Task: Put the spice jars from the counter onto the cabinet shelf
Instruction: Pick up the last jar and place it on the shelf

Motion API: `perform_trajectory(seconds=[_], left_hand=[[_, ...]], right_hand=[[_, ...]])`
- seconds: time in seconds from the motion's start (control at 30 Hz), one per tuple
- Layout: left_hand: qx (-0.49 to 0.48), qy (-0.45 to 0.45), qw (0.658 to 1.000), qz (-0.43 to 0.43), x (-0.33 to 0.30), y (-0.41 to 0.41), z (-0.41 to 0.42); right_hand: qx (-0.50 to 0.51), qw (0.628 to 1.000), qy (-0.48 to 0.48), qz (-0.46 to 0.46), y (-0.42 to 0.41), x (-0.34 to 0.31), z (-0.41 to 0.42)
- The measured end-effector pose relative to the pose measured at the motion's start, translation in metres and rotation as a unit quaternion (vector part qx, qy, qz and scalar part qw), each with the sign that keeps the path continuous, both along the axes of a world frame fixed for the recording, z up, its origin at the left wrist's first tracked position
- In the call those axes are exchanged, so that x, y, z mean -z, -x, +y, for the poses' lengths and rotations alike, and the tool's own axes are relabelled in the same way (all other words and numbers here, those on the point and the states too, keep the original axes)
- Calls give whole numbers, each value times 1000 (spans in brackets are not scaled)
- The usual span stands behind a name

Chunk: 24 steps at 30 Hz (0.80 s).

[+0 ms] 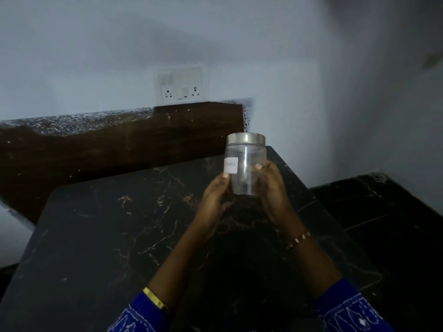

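A clear glass spice jar (247,161) with a silver metal lid and a small white handwritten label is held upright above the black marble counter (119,236). My left hand (215,197) grips its lower left side, thumb just under the label. My right hand (271,188) grips its lower right side, thumb on the glass. The jar looks nearly empty, with a few dark bits inside. No cabinet shelf is in view.
A white switch and socket plate (182,83) sits on the pale wall above a dark brown backsplash (119,144). A lower black surface (383,212) lies to the right. The room is dim.
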<state>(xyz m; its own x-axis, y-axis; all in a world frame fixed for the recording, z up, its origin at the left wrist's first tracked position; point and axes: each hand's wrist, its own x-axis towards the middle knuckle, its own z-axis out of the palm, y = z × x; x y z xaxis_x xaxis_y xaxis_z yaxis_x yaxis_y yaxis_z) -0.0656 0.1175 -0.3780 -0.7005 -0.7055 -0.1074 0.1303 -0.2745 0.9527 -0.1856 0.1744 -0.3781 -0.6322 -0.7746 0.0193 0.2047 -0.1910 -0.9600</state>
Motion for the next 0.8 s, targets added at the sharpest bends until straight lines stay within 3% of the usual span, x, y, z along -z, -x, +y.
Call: perform_trajectory(seconds=[0.17,0.27,0.43,0.8], left_hand=[[-23,20,999,35,-12,26,3],[-81,90,992,35,-31,42,3],[-144,245,958,38,-79,80,-7],[-191,386,893,128,-216,177,-39]], right_hand=[[41,990,-35,133,30,-27,-4],[36,983,-22,177,46,-47,-9],[37,973,16,226,76,-94,-16],[115,924,117,344,172,-235,-25]])
